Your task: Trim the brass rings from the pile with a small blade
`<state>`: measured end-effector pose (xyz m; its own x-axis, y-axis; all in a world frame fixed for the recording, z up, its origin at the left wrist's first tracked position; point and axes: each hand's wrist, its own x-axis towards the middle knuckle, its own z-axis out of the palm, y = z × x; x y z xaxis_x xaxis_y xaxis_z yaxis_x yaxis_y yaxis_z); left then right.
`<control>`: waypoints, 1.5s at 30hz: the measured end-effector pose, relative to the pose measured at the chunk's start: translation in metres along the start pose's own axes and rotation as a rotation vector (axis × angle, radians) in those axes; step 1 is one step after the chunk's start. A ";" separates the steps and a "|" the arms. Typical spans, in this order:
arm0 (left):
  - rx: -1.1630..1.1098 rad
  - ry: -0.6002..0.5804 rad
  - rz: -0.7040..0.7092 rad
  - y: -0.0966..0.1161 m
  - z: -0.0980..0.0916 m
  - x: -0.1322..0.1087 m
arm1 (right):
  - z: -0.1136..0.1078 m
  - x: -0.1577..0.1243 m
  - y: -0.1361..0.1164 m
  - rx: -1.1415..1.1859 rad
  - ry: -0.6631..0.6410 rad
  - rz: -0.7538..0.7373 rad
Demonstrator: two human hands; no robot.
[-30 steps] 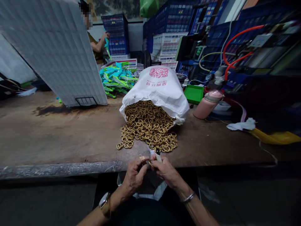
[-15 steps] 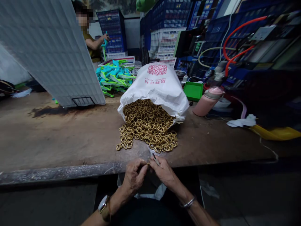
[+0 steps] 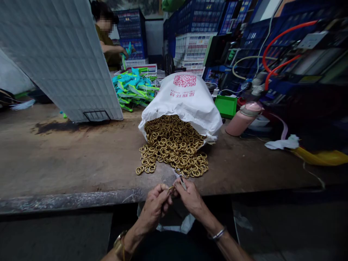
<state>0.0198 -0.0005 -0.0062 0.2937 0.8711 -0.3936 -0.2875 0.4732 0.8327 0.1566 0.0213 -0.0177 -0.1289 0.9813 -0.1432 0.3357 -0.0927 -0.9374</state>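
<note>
At the table's front edge, my left hand [image 3: 156,206] is closed, pinching a gold-coloured ring [image 3: 171,187] between thumb and fingers. My right hand [image 3: 190,197] meets it at the fingertips and is also closed. A slim, knife-like tool [image 3: 183,182] with a dark tip sticks up out of that hand; its lower part is hidden in the grip. Just beyond both hands lies a heap of similar gold-coloured rings [image 3: 175,148], spilling from the mouth of a white sack [image 3: 182,99] with red print that rests on its side.
On the left a tall ribbed grey panel [image 3: 59,61] stands on the brown table [image 3: 81,156]. Behind it, a person [image 3: 110,47] handles blue-green pieces near a pile of them [image 3: 136,87]. To the right are a green tray [image 3: 225,106], a pink bottle [image 3: 241,119] and red hoses [image 3: 272,40].
My left hand has turned slightly, so the ring shows more clearly between the fingertips. My right hand still holds the tool. The person at the back has lowered their hands. The view has shifted a little.
</note>
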 end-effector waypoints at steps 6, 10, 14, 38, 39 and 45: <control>0.037 0.038 0.027 0.000 0.000 0.000 | 0.003 -0.006 0.001 -0.283 -0.046 -0.133; 0.088 0.068 0.034 0.001 0.001 -0.001 | 0.004 -0.010 -0.002 -0.394 -0.116 -0.154; 0.169 0.085 0.089 0.001 -0.001 -0.001 | 0.003 -0.010 -0.006 -0.455 -0.154 -0.146; 0.118 0.103 0.024 -0.014 0.084 0.081 | -0.019 0.047 -0.001 -0.974 0.273 -0.046; 0.143 0.097 0.040 -0.015 0.094 0.089 | -0.018 0.050 0.001 -0.989 0.275 -0.047; 0.463 -0.005 0.412 -0.021 0.084 0.124 | -0.018 0.060 0.013 -1.036 0.237 -0.037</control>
<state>0.1392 0.0861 -0.0399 0.2473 0.9689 -0.0032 0.0470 -0.0087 0.9989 0.1704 0.0819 -0.0327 -0.0078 0.9987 0.0504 0.9804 0.0176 -0.1962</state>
